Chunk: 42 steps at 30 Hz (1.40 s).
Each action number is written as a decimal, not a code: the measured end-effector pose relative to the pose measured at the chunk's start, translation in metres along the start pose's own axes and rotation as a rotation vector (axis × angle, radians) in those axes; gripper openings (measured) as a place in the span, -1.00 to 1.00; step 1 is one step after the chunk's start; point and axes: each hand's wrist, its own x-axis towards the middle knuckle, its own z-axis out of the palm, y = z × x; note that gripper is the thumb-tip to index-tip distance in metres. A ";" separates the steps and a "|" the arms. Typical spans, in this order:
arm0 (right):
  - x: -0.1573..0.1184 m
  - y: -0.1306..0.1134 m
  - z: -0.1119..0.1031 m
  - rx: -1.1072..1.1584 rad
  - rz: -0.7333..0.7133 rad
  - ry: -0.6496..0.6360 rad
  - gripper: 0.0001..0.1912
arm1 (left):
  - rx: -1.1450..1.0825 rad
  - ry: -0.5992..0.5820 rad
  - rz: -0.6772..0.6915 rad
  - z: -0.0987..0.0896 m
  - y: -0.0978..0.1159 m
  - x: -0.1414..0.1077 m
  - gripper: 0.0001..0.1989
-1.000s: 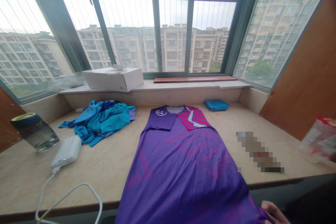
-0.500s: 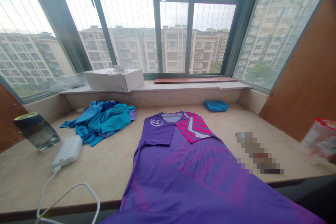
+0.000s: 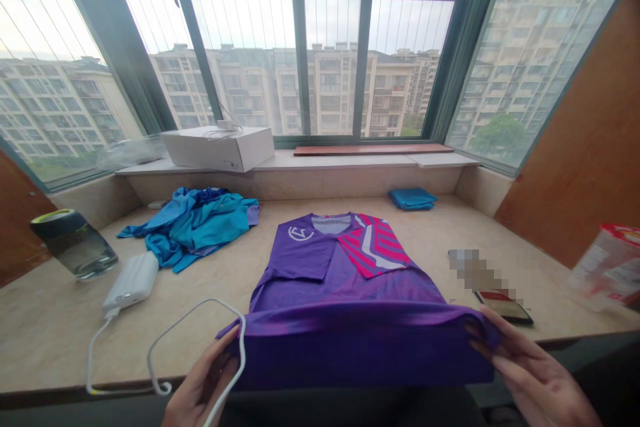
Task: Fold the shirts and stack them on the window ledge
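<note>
A purple jersey [image 3: 300, 250] lies on the stone counter, its sleeves folded in over the front, one plain with a white logo and one pink striped. Its lower part is lifted and doubled at the counter's near edge. My left hand [image 3: 207, 373] grips the left end of that fold, with a white cable [image 3: 220, 303] passing in front of it. At the right end, my right hand [image 3: 533, 367] has its fingers wrapped around the cloth. Some fingertips are hidden by the fabric.
On the left are a dark-topped bottle [image 3: 75, 243], a white power bank [image 3: 131, 283] and a pile of blue clothes [image 3: 205, 227]. A folded blue cloth [image 3: 412, 199] lies back right. A phone [image 3: 505, 307] and a clear plastic tub [image 3: 607, 267] are at right. A white box [image 3: 217, 148] stands on the sill.
Both my hands have come into view holding the jersey's lower part. That part, earlier spread over the near edge, is now raised and folded. The cable has shifted up and right.
</note>
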 end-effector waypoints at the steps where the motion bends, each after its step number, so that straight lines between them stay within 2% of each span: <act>1: 0.011 0.003 0.006 -0.028 0.045 -0.032 -0.44 | 0.036 0.002 0.001 0.005 -0.002 0.003 -0.42; 5: 0.041 0.015 0.026 -0.165 0.078 -0.048 -0.44 | 0.142 0.048 0.069 0.017 -0.022 0.010 -0.48; 8: 0.055 0.018 0.030 -0.260 0.069 -0.016 -0.48 | 0.157 0.048 0.087 0.021 -0.032 0.011 -0.57; 10: 0.064 0.014 0.029 -0.317 0.083 -0.024 -0.52 | 0.065 0.058 0.046 0.023 -0.026 0.014 -0.58; 12: 0.077 0.007 0.030 -0.346 0.086 -0.043 -0.54 | -0.062 0.045 0.004 0.028 -0.008 0.026 -0.53; 15: 0.111 -0.005 0.043 -0.301 0.030 -0.046 -0.57 | -0.123 -0.001 0.030 0.043 0.027 0.065 -0.50; 17: 0.146 -0.012 0.058 -0.263 -0.013 -0.033 -0.60 | -0.113 -0.010 0.100 0.059 0.047 0.105 -0.51; 19: 0.187 -0.014 0.078 -0.277 -0.056 -0.007 -0.61 | -0.122 -0.035 0.155 0.079 0.057 0.150 -0.54; 22: 0.245 -0.010 0.107 -0.442 -0.148 -0.051 -0.58 | 0.046 -0.020 0.250 0.110 0.056 0.210 -0.56; 25: 0.274 0.002 0.126 -0.546 -0.184 -0.124 -0.50 | 0.370 -0.170 0.325 0.128 0.040 0.237 -0.48; 28: 0.267 0.019 0.131 -0.682 -0.222 -0.237 -0.44 | 0.541 -0.332 0.379 0.130 0.018 0.233 -0.39; 31: 0.240 0.034 0.124 -0.812 -0.253 -0.393 -0.51 | 0.614 -0.474 0.397 0.123 0.002 0.214 -0.39; 33: 0.221 0.039 0.117 -0.975 -0.290 -0.519 -0.50 | 0.707 -0.551 0.416 0.117 -0.001 0.200 -0.42; 36: 0.200 0.033 0.106 -1.198 -0.346 -0.644 -0.46 | 0.785 -0.560 0.460 0.107 0.004 0.180 -0.45; 42: 0.178 0.000 0.081 -1.150 -0.311 -0.837 -0.49 | 0.731 -0.615 0.512 0.071 0.012 0.148 -0.46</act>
